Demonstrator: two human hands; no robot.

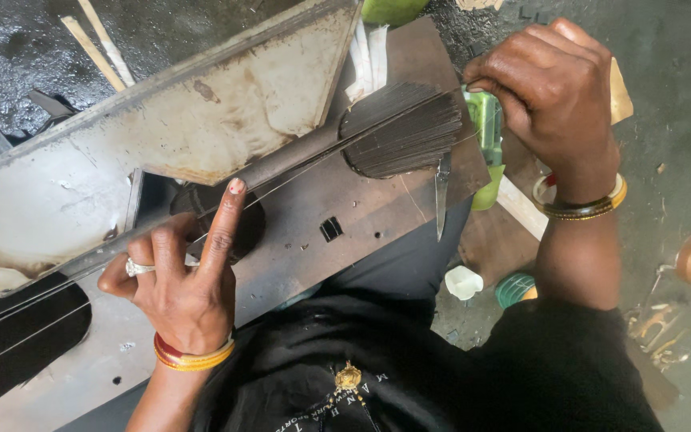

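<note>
Your right hand is clenched in a tight grip at the far end of a fanned bundle of thin dark sticks, its knuckles turned up; what lies inside the fist is hidden. That bundle rests on a flat metal plate across your lap, its sticks running under a slanted, rust-stained metal sheet. Your left hand has a loose grip, forefinger stretched out and pressing a single thin stick against a dark rod; the other fingers curl in. A pointed blade lies just beside the bundle. Near your right wrist sits a green container.
</note>
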